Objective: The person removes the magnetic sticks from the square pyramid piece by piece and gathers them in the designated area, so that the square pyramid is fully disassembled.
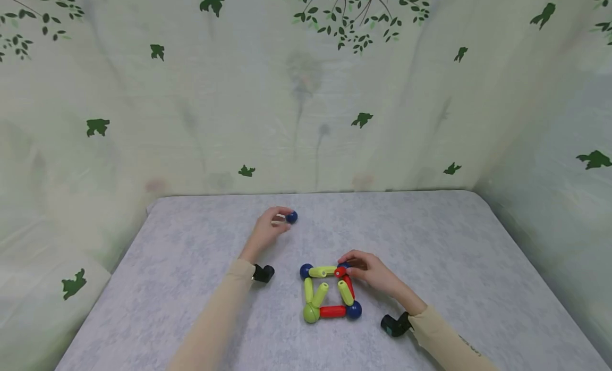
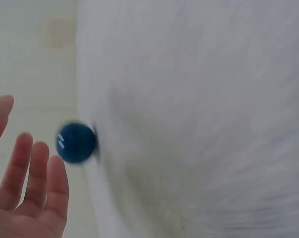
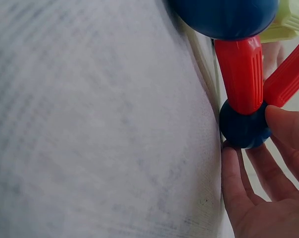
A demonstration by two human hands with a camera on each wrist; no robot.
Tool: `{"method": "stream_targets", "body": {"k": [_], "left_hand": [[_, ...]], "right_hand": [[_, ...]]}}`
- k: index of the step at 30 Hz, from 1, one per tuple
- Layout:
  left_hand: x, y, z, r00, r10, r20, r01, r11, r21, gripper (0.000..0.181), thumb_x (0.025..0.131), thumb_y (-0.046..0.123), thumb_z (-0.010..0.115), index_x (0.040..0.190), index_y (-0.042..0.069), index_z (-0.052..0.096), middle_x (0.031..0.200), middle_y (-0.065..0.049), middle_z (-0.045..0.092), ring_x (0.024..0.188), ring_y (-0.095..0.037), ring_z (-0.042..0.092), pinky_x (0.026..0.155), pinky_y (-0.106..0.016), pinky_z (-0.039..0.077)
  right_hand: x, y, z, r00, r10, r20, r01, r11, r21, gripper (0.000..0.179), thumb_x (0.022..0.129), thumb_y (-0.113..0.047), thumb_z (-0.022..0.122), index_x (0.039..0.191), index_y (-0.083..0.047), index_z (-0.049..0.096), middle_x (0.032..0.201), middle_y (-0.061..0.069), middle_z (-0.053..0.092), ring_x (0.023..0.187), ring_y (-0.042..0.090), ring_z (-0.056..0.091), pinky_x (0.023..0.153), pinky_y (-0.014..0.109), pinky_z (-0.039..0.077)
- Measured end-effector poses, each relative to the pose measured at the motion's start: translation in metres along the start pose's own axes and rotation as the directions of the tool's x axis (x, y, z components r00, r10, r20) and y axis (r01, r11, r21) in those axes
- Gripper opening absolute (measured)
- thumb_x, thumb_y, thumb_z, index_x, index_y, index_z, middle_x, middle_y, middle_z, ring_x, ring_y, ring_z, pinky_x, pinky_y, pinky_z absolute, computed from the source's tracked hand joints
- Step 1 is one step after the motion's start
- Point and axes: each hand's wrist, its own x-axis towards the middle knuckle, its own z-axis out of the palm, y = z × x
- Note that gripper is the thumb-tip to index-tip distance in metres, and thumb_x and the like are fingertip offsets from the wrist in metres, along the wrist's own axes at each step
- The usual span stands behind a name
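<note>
A square frame of magnetic rods and balls lies on the table. Its corners are a green ball (image 1: 311,313) and blue balls, one being the near right ball (image 1: 354,310). Red rods (image 1: 332,311) and yellow-green rods (image 1: 308,290) join them, and several further rods slant upward from the corners. My right hand (image 1: 374,274) holds the far right blue ball (image 3: 245,125) between thumb and fingers. Farther back, a loose blue ball (image 2: 76,143) sits on the table by the fingertips of my left hand (image 1: 268,230), whose fingers are spread and not closed round it.
The grey table (image 1: 430,227) reaches back to a pale curtain (image 1: 268,94) printed with leaves. A black wrist camera (image 1: 264,273) is on the left wrist and another camera (image 1: 396,325) is on the right wrist.
</note>
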Motion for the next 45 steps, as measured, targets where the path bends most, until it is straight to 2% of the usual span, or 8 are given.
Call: {"method": "stream_targets", "body": {"k": [4, 8, 10, 13, 18, 28, 36, 45], "left_hand": [[-0.027, 0.016, 0.009, 0.978, 0.117, 0.17, -0.11, 0.993, -0.05, 0.029, 0.088, -0.001, 0.064, 0.117, 0.0, 0.061, 0.116, -0.018, 0.06, 0.105, -0.034, 0.057, 0.087, -0.042, 0.048], [-0.051, 0.03, 0.023, 0.908, 0.186, 0.376, -0.179, 0.982, -0.054, 0.029, 0.09, 0.004, 0.065, 0.118, 0.003, 0.061, 0.117, -0.013, 0.062, 0.109, -0.03, 0.056, 0.089, -0.039, 0.047], [-0.059, 0.034, 0.031, 0.877, 0.219, 0.428, -0.227, 0.973, -0.034, 0.028, 0.09, 0.007, 0.066, 0.118, 0.005, 0.062, 0.117, -0.008, 0.063, 0.11, -0.027, 0.055, 0.091, -0.039, 0.045], [-0.066, 0.035, 0.041, 0.864, 0.262, 0.43, -0.288, 0.958, -0.004, 0.024, 0.089, 0.005, 0.067, 0.112, 0.01, 0.063, 0.111, 0.0, 0.064, 0.107, -0.019, 0.057, 0.092, -0.037, 0.045], [-0.071, 0.034, 0.05, 0.881, 0.289, 0.374, -0.323, 0.946, 0.03, 0.022, 0.087, 0.001, 0.066, 0.106, 0.012, 0.063, 0.104, 0.005, 0.064, 0.101, -0.011, 0.058, 0.091, -0.034, 0.046], [-0.071, 0.034, 0.046, 0.919, 0.321, 0.231, -0.352, 0.93, 0.109, 0.025, 0.092, 0.007, 0.063, 0.116, 0.01, 0.064, 0.108, 0.001, 0.063, 0.098, -0.014, 0.058, 0.083, -0.031, 0.05], [-0.059, 0.028, 0.021, 0.984, 0.175, 0.038, -0.178, 0.975, 0.134, 0.027, 0.083, 0.0, 0.072, 0.109, 0.007, 0.069, 0.097, -0.002, 0.06, 0.089, -0.018, 0.058, 0.079, -0.034, 0.052], [-0.04, -0.011, -0.037, 0.998, 0.015, -0.069, 0.003, 0.966, 0.259, 0.021, 0.084, 0.0, 0.071, 0.104, 0.005, 0.068, 0.096, -0.01, 0.059, 0.09, -0.025, 0.056, 0.078, -0.039, 0.05]], "right_hand": [[0.003, 0.015, 0.001, 1.0, 0.011, -0.003, -0.011, 1.0, -0.008, 0.024, 0.096, 0.002, 0.052, 0.119, 0.003, 0.059, 0.116, 0.014, 0.06, 0.112, 0.035, 0.055, 0.092, 0.047, 0.046], [0.003, 0.017, 0.001, 1.0, 0.015, -0.006, -0.014, 1.0, 0.012, 0.024, 0.096, -0.001, 0.053, 0.12, 0.002, 0.059, 0.117, 0.013, 0.06, 0.111, 0.033, 0.055, 0.092, 0.046, 0.046], [0.002, 0.016, 0.001, 1.0, 0.021, -0.01, -0.021, 1.0, 0.023, 0.025, 0.097, -0.002, 0.053, 0.121, 0.0, 0.059, 0.118, 0.013, 0.059, 0.111, 0.032, 0.056, 0.092, 0.045, 0.047], [0.002, 0.016, 0.001, 1.0, 0.017, -0.01, -0.017, 1.0, 0.02, 0.025, 0.097, -0.002, 0.053, 0.121, 0.0, 0.059, 0.118, 0.013, 0.059, 0.11, 0.032, 0.056, 0.092, 0.045, 0.046], [0.003, 0.019, 0.001, 1.0, 0.024, -0.011, -0.024, 1.0, 0.019, 0.025, 0.096, 0.001, 0.052, 0.12, 0.001, 0.059, 0.119, 0.014, 0.059, 0.113, 0.035, 0.055, 0.093, 0.048, 0.045], [0.002, 0.015, 0.001, 1.0, 0.016, -0.008, -0.016, 1.0, 0.021, 0.025, 0.097, 0.0, 0.051, 0.12, 0.001, 0.058, 0.12, 0.015, 0.059, 0.114, 0.034, 0.054, 0.094, 0.046, 0.045], [0.002, 0.015, 0.003, 0.999, 0.035, -0.032, -0.035, 0.999, -0.005, 0.024, 0.096, 0.0, 0.053, 0.119, -0.001, 0.059, 0.117, 0.012, 0.06, 0.113, 0.033, 0.055, 0.094, 0.046, 0.045], [0.001, 0.014, 0.003, 0.998, 0.042, -0.039, -0.042, 0.999, 0.005, 0.024, 0.096, 0.0, 0.053, 0.119, -0.001, 0.059, 0.118, 0.012, 0.06, 0.112, 0.033, 0.055, 0.094, 0.044, 0.046]]}}
